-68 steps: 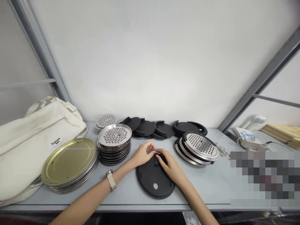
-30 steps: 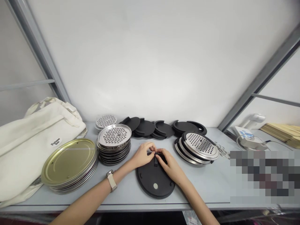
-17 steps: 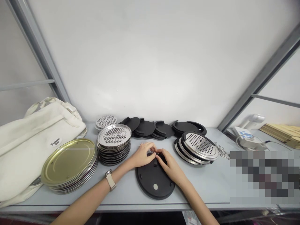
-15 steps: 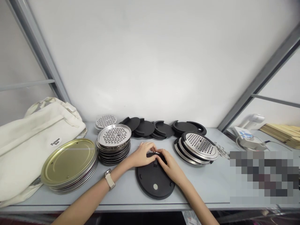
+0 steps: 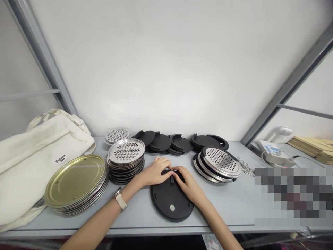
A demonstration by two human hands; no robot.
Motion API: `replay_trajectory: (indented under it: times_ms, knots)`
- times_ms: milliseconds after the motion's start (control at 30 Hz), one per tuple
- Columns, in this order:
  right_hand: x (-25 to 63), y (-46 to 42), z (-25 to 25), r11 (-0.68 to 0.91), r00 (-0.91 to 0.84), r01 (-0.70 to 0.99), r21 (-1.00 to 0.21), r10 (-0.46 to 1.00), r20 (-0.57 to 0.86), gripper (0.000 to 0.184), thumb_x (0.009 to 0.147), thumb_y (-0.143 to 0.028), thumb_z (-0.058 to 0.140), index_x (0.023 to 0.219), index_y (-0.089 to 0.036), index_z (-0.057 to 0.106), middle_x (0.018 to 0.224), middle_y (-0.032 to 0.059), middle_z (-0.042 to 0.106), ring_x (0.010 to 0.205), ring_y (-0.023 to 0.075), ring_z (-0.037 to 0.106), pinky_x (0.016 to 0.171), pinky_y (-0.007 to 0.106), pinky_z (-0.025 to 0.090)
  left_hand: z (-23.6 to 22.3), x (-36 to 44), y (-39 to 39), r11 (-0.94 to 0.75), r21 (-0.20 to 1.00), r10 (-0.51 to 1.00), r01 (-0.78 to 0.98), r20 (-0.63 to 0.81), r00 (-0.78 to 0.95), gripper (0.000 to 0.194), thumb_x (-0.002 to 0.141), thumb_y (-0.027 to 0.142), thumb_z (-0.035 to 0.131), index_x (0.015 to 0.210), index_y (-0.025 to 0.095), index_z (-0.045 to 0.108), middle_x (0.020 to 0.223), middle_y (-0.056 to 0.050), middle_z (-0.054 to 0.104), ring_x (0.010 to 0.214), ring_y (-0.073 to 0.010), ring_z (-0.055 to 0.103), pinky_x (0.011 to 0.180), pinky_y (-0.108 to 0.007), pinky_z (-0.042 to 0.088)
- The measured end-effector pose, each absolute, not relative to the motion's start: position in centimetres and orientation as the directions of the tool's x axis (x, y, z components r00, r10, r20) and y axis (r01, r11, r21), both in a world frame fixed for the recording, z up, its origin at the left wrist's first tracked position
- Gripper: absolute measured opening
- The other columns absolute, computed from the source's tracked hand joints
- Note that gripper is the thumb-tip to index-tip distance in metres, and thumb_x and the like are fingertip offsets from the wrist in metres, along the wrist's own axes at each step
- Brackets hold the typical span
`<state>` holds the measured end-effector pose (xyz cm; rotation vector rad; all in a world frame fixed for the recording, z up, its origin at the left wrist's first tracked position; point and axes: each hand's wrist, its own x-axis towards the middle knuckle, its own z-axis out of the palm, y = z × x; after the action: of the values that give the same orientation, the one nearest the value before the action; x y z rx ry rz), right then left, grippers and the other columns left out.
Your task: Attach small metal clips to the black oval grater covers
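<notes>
A black round plastic disc [image 5: 170, 196] lies on the table in front of me, with a pale round spot near its front edge and a small black tab near the far one. At its far rim, my left hand [image 5: 158, 171] has the thumb and fingers closed on the edge. From the other side my right hand [image 5: 186, 182] pinches the same spot, and the two thumbs nearly meet above the tab. Whatever small part sits between the fingertips is hidden. Left of my hands stands a stack of round metal grater plates [image 5: 126, 151].
Gold round lids [image 5: 75, 180] are stacked at left, by a cream cloth bag [image 5: 52, 142]. Black discs with raised rims [image 5: 161, 142] line the wall. More perforated plates [image 5: 221, 161] lie at right, beside thin metal wire pieces [image 5: 246, 166]. Farther right, a blurred patch hides part of the table.
The disc stays in place and both hands keep their grip. The fingertips have shifted slightly at the far rim, and a shiny bit seen between them earlier is now covered.
</notes>
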<state>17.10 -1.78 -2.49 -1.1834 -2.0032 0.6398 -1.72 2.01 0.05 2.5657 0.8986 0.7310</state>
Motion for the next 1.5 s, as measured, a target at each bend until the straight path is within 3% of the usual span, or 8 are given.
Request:
replay_trajectory:
  times_ms: [300,700,1500]
  knots:
    - [17.05,-1.79,-2.46,0.447,-0.325,0.533,-0.718,0.892,0.314,0.015,0.094,-0.027,0.042,0.104,-0.022,0.053,0.102,0.0064,0.059,0.102,0.0215,0.055,0.093,0.037,0.042,-0.19,-1.73,2.08,-0.730,0.456,0.673,0.509,0.348,0.653,0.017,0.090,0.038,0.050,0.090,0.021,0.051,0.092,-0.002,0.059,0.091,-0.0190,0.054,0.090,-0.036,0.034]
    - [17.12,-1.65,-2.72,0.441,-0.304,0.519,-0.732,0.896,0.324,0.008,0.093,-0.026,0.042,0.095,-0.022,0.049,0.093,0.0051,0.058,0.089,0.0214,0.056,0.082,0.036,0.045,0.69,-1.99,1.77,-0.749,0.421,0.648,0.511,0.308,0.697,0.052,0.063,0.056,0.073,0.094,0.022,0.049,0.095,-0.003,0.058,0.092,-0.0234,0.052,0.088,-0.037,0.033]
    - [17.03,-1.64,-2.63,0.458,-0.316,0.498,-0.737,0.887,0.337,0.011,0.094,-0.027,0.042,0.096,-0.022,0.052,0.095,0.0054,0.060,0.091,0.0213,0.057,0.085,0.036,0.045,0.55,-1.89,1.95,-0.775,0.438,0.610,0.455,0.331,0.720,0.047,0.068,0.053,0.071,0.095,0.022,0.049,0.097,-0.003,0.058,0.094,-0.0233,0.053,0.088,-0.036,0.034]
